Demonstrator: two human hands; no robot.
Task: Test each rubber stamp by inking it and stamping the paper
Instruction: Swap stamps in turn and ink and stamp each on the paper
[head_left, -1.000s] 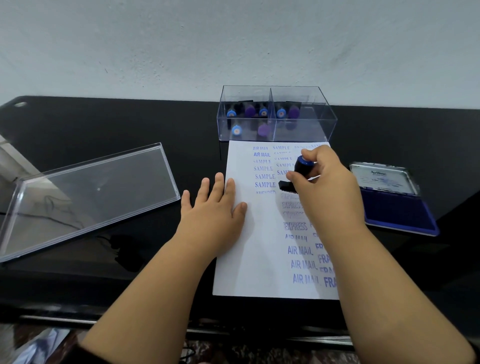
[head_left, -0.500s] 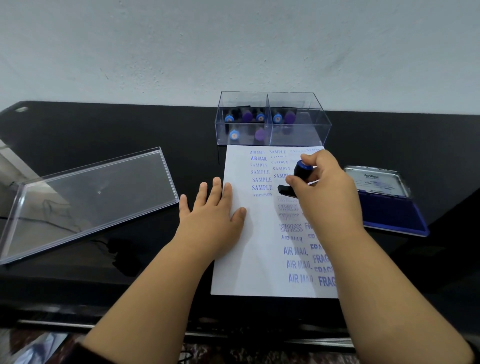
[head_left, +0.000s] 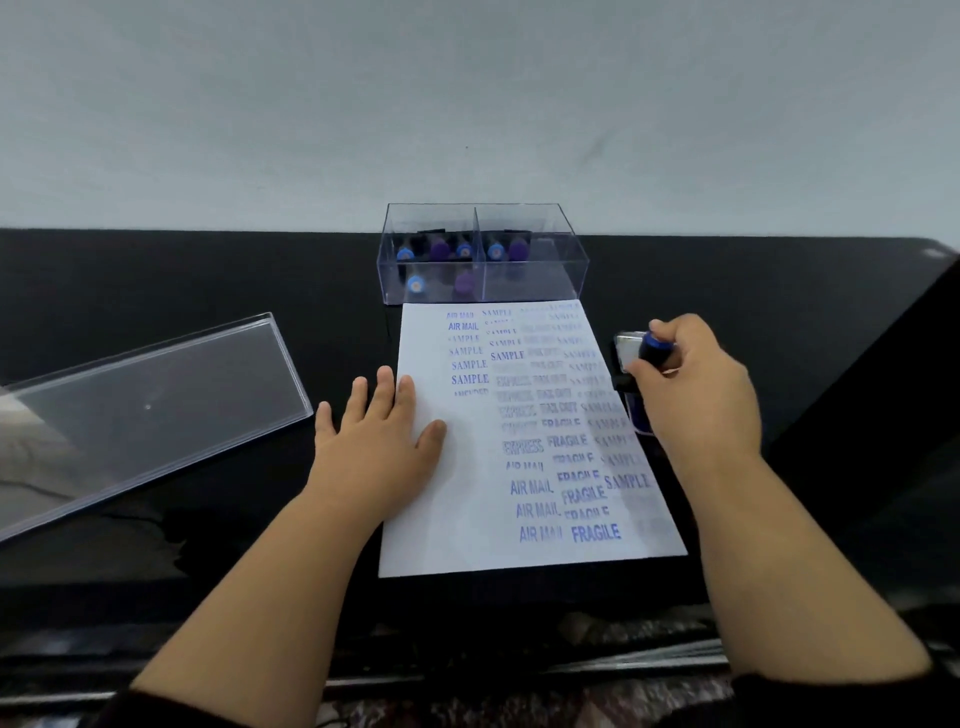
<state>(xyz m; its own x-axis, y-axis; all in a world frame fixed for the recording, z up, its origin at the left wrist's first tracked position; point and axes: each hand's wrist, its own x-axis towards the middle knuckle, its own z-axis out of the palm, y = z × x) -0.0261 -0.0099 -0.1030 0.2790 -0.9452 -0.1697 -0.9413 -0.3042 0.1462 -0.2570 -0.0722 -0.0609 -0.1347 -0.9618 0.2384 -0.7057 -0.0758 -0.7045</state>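
Observation:
A white sheet of paper (head_left: 462, 499) lies on the black desk, covered with blue prints such as AIR MAIL, SAMPLE, EXPRESS and FRAGILE. My left hand (head_left: 379, 441) rests flat on the paper's left edge, fingers straight. My right hand (head_left: 696, 389) grips a rubber stamp (head_left: 652, 349) with a blue-capped black handle, off the paper's right edge. It is over the ink pad (head_left: 626, 349), which the hand mostly hides.
A clear plastic box (head_left: 540, 270) with two compartments stands behind the paper and holds several blue- and purple-topped stamps (head_left: 415, 285). Its clear lid (head_left: 150, 410) lies at the left on the black desk (head_left: 208, 291). A pale wall rises behind.
My right hand has carried the stamp from the upper middle of the paper rightward, off the sheet and over the ink pad. The left hand stays pressed on the paper. The camera view shifted.

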